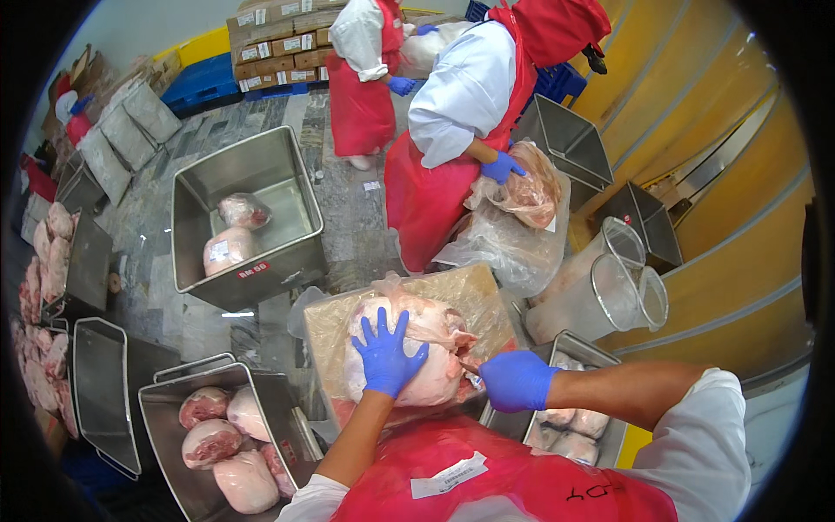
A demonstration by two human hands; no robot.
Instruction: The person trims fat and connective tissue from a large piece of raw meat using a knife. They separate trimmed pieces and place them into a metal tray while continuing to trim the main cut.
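Note:
My left hand [388,352], in a blue glove, lies with fingers spread on a large pale piece of raw meat [435,374]. The meat rests in clear plastic on a cardboard box [496,322] in front of me. My right hand [515,381], also gloved, is closed at the meat's right side, beside a torn reddish part; what it grips is mostly hidden and too unclear to name.
Steel bins [187,226] holding meat flank me at left and lower right. Two co-workers in red aprons stand ahead, one handling bagged meat [535,191]. Clear round containers [574,304] stand right of the box. Stacked cartons [274,48] and yellow panels [704,104] line the back and right.

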